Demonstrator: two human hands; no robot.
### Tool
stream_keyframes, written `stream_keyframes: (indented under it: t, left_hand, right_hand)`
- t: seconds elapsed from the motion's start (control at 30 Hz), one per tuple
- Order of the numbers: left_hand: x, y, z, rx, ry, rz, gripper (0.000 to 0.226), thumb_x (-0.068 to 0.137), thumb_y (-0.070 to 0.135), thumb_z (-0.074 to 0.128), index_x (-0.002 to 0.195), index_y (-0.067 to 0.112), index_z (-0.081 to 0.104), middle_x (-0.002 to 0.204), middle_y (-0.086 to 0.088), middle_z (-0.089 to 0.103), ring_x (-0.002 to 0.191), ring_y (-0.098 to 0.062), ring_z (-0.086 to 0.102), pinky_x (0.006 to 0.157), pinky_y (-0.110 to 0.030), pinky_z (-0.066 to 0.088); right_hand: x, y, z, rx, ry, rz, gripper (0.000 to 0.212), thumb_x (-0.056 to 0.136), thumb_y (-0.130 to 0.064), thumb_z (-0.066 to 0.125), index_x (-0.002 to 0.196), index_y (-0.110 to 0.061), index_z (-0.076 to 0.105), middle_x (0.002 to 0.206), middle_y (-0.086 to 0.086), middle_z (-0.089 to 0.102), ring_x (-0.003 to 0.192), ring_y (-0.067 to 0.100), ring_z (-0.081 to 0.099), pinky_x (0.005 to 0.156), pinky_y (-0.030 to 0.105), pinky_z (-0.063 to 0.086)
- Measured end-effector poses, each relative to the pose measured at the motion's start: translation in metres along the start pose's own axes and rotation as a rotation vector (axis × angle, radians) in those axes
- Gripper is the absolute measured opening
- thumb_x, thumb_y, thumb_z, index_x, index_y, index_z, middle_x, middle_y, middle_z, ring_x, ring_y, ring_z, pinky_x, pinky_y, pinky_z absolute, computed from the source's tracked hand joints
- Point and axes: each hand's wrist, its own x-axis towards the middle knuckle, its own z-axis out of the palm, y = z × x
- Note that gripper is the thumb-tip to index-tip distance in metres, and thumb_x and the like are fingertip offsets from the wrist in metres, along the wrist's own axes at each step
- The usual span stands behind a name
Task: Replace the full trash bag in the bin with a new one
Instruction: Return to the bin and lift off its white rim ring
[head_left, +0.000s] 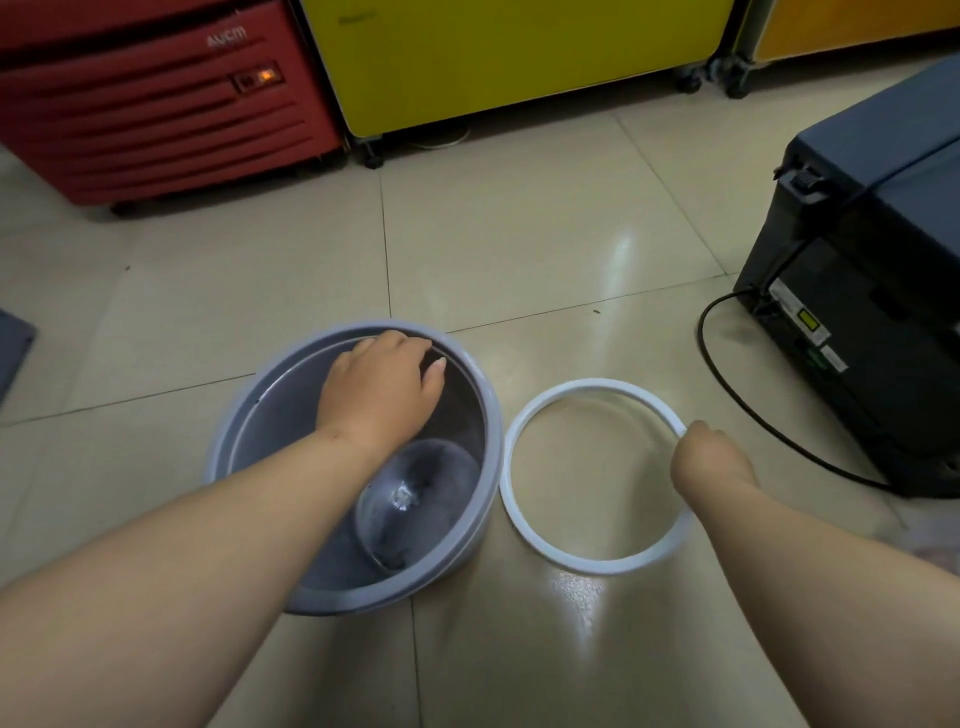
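I see a pale tiled floor filling most of the head view. Along its far edge stand a red cabinet with slatted front and a small lit switch, a yellow cabinet on castors, and an orange panel in the corner. At the right sits a dark grey machine with a black cable looping from it across the tiles.

Nearer to me, the grey bin stands upright on the floor, left of centre, its mouth open toward the camera. I can see down to its bottom, which looks bare apart from a glossy patch; I cannot tell whether any thin liner is inside. Just beside it on the right, nearly touching its wall, the white ring lies flat on the tiles.

My left hand reaches over the bin's mouth, palm down, fingers curled at the far rim; whether they pinch anything there I cannot tell. My right hand is closed around the right side of the white ring, gripping it where it rests on the floor.
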Motion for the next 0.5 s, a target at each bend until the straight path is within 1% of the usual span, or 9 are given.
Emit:
stream_keyframes:
  t: [0.1, 0.17, 0.23, 0.37, 0.5]
  left_hand:
    - [0.000, 0.000, -0.002, -0.003, 0.017, 0.001, 0.040, 0.095, 0.036, 0.037, 0.123, 0.016, 0.055, 0.126, -0.008, 0.058, 0.118, -0.029, 0.051, 0.098, -0.041, 0.039]
    - [-0.001, -0.001, -0.004, -0.006, 0.028, 0.002, 0.039, 0.095, 0.036, 0.037, 0.123, 0.015, 0.055, 0.125, -0.008, 0.059, 0.117, -0.029, 0.051, 0.097, -0.041, 0.039]
    - [-0.001, -0.004, -0.006, -0.001, 0.039, 0.005, 0.039, 0.094, 0.036, 0.037, 0.122, 0.015, 0.056, 0.124, -0.008, 0.059, 0.116, -0.029, 0.052, 0.096, -0.041, 0.039]
    - [-0.005, -0.010, -0.013, -0.001, 0.056, 0.003, 0.039, 0.094, 0.035, 0.038, 0.122, 0.015, 0.057, 0.124, -0.009, 0.059, 0.115, -0.030, 0.052, 0.096, -0.041, 0.039]
    - [-0.014, -0.018, -0.035, 0.002, 0.070, -0.006, 0.038, 0.093, 0.034, 0.040, 0.123, 0.016, 0.056, 0.124, -0.009, 0.059, 0.114, -0.032, 0.052, 0.094, -0.040, 0.039]
  right_hand:
    - [-0.004, -0.002, -0.003, -0.075, 0.023, -0.072, 0.029, 0.092, -0.005, 0.036, 0.119, -0.005, 0.047, 0.124, 0.016, 0.050, 0.116, 0.035, 0.048, 0.089, 0.039, 0.044]
    - [-0.010, -0.004, -0.005, -0.147, 0.074, -0.140, 0.030, 0.091, -0.006, 0.037, 0.119, -0.008, 0.046, 0.123, 0.013, 0.050, 0.116, 0.031, 0.046, 0.090, 0.037, 0.042]
    - [-0.015, -0.008, -0.006, -0.206, 0.131, -0.213, 0.034, 0.089, -0.007, 0.039, 0.122, -0.011, 0.045, 0.124, 0.010, 0.049, 0.118, 0.029, 0.044, 0.096, 0.035, 0.038]
    - [-0.025, -0.020, -0.015, -0.242, 0.171, -0.297, 0.051, 0.089, -0.017, 0.046, 0.139, -0.017, 0.031, 0.136, 0.006, 0.040, 0.133, 0.025, 0.031, 0.112, 0.036, 0.026]
    - [-0.053, -0.039, -0.045, -0.266, 0.191, -0.334, 0.061, 0.093, -0.020, 0.046, 0.147, -0.019, 0.017, 0.153, 0.006, 0.022, 0.145, 0.025, 0.014, 0.119, 0.039, 0.015]
